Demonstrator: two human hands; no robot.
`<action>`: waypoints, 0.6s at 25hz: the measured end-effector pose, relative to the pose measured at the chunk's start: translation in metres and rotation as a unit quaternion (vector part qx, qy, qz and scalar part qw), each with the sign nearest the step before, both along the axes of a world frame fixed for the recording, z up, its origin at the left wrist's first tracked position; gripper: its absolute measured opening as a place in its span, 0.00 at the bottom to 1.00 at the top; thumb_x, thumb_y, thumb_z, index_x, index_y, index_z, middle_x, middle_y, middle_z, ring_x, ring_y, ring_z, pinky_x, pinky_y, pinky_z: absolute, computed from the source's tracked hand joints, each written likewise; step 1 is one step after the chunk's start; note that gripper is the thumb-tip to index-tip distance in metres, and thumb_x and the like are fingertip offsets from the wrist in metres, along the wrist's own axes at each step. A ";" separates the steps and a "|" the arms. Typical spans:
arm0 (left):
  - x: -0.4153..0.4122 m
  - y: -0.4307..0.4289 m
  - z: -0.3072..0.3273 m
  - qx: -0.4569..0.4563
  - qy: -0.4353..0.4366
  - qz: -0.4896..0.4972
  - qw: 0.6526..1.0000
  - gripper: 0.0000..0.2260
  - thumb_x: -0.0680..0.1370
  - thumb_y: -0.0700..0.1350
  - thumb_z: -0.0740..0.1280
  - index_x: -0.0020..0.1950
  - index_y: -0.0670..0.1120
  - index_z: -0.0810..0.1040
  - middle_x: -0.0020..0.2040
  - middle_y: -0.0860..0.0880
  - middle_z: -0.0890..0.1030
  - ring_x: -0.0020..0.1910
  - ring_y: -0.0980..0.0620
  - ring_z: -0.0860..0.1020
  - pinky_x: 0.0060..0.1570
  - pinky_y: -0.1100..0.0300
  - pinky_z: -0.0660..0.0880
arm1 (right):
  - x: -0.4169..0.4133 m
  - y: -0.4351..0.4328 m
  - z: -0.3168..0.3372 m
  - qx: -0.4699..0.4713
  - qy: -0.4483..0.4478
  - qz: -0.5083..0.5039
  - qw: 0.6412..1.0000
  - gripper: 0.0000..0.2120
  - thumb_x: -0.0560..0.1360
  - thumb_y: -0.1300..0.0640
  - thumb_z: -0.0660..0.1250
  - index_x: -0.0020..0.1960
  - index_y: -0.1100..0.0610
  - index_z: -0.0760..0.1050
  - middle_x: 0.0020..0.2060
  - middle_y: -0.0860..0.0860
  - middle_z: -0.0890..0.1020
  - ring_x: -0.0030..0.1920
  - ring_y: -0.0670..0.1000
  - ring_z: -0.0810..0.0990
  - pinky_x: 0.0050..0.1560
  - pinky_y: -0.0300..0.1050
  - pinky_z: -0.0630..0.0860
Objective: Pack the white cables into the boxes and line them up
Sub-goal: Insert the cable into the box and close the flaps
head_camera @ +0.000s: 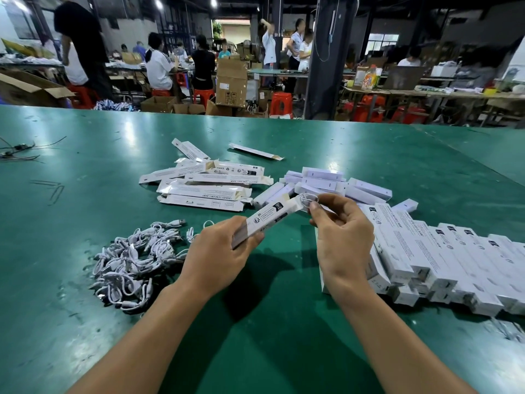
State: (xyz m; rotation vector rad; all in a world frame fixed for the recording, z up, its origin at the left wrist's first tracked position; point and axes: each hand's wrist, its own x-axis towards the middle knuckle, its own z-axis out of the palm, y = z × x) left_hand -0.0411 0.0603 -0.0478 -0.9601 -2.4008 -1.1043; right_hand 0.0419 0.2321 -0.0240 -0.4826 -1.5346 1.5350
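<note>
My left hand (pixel 218 251) grips a long white box (pixel 267 217), tilted up to the right with its open end toward my right hand. There my right hand (pixel 341 237) pinches a coiled white cable (pixel 308 201) at the box's open flap. To the left, a tangled heap of white cables (pixel 136 257) lies on the green table (pixel 255 322). Several open, unfilled boxes (pixel 204 183) are piled behind my hands. A row of packed boxes (pixel 443 260) leans in a line to the right.
A loose heap of small white boxes (pixel 326 180) sits behind my right hand. One flat box (pixel 255 151) lies farther back. Dark wires (pixel 17 150) rest at the table's far left. People, cardboard cartons and red stools fill the hall beyond the far edge.
</note>
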 end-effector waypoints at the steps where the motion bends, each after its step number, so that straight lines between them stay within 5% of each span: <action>1: 0.000 0.000 0.000 -0.002 0.006 -0.003 1.000 0.12 0.78 0.58 0.68 0.44 0.50 0.77 0.34 0.55 0.77 0.32 0.55 0.73 0.33 0.54 0.72 | 0.000 0.000 0.000 0.006 -0.007 -0.001 1.000 0.07 0.76 0.61 0.75 0.47 0.49 0.82 0.41 0.40 0.86 0.43 0.43 0.86 0.45 0.34 0.79; 6: -0.003 -0.002 0.000 -0.030 0.055 -0.011 0.998 0.13 0.77 0.57 0.70 0.57 0.53 0.80 0.43 0.56 0.82 0.36 0.54 0.75 0.37 0.59 0.71 | 0.002 0.003 0.003 0.020 -0.013 0.014 1.000 0.10 0.75 0.63 0.75 0.49 0.50 0.81 0.42 0.38 0.86 0.45 0.40 0.85 0.48 0.32 0.80; 15: -0.006 -0.004 -0.003 -0.051 0.055 -0.025 0.997 0.13 0.77 0.56 0.71 0.60 0.56 0.80 0.43 0.58 0.80 0.40 0.54 0.75 0.40 0.58 0.71 | 0.004 0.000 0.001 0.005 -0.051 0.059 0.997 0.12 0.75 0.60 0.76 0.54 0.47 0.79 0.44 0.42 0.88 0.47 0.42 0.86 0.48 0.39 0.82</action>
